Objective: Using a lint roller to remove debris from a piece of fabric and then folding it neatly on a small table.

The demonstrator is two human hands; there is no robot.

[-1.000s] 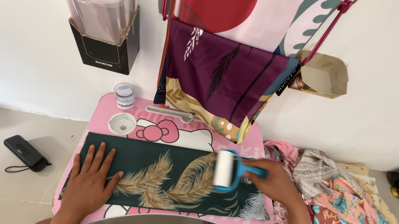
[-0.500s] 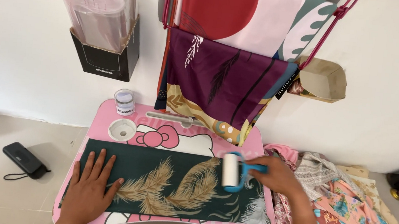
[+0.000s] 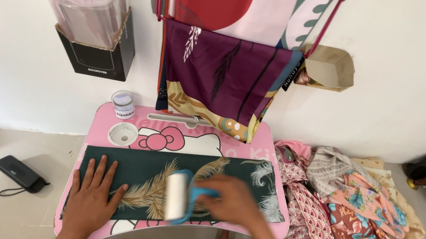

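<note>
Your left hand (image 3: 90, 196) lies flat, fingers spread, pinning the dark green feather-print cloth (image 3: 174, 186) on the pink bench (image 3: 267, 157), while your right hand (image 3: 230, 205), clamped on the lint roller (image 3: 177, 197), rolls mid-cloth beside it.

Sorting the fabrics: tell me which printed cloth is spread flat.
The dark green feather-print cloth on the pink lap table. The purple one hangs from above; the floral ones lie heaped on the floor.
</note>
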